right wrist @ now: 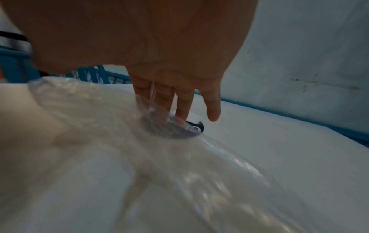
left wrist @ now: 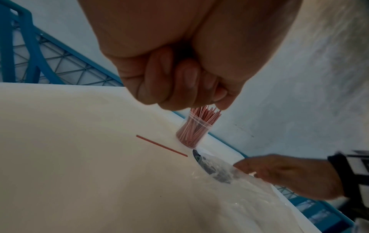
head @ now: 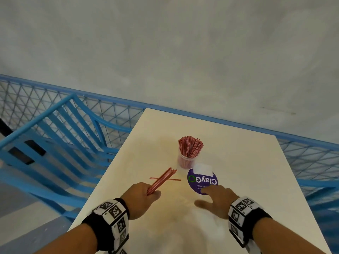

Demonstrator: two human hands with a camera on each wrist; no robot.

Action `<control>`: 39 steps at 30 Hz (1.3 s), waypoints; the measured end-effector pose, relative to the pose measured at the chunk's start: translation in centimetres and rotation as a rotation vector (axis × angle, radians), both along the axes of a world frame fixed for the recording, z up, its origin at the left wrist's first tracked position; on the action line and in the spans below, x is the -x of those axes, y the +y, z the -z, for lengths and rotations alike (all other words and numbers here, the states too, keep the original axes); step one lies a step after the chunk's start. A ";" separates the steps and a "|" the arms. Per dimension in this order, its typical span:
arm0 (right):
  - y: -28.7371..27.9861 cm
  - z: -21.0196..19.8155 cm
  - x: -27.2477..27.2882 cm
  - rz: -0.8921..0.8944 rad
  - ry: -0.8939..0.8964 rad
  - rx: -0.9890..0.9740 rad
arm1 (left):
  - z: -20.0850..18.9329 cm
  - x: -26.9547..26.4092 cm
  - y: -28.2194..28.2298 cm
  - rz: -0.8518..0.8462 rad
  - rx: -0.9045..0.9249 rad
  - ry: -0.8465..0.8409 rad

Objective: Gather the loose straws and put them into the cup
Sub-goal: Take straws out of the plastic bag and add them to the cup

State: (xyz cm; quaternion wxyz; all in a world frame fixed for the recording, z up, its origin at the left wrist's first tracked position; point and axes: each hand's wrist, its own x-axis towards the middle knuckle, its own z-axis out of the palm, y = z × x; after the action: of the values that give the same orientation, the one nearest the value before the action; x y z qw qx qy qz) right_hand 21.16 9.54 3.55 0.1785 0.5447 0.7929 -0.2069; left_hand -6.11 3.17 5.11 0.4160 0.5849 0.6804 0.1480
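Note:
A clear plastic cup full of red-and-white straws stands upright near the middle of the white table. My left hand grips a bundle of straws that points up and right toward the cup. One loose straw lies flat on the table under the bundle's tips. My right hand has straight, spread fingers pressing on a clear plastic bag with a round purple label.
A blue slatted chair stands at the table's left. A blue mesh railing runs behind the table against a pale wall. The table's left edge lies close to my left wrist.

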 end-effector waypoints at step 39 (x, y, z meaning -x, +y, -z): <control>3.1 -3.6 6.5 -0.246 0.171 -0.110 | 1.7 0.1 1.1 -0.172 -0.110 -0.119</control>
State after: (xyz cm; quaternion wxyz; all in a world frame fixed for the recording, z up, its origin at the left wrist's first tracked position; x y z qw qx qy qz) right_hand 14.68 12.69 7.12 0.1041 0.4330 0.8760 -0.1852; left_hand -6.26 4.23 3.41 0.4087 0.5363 0.6931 0.2548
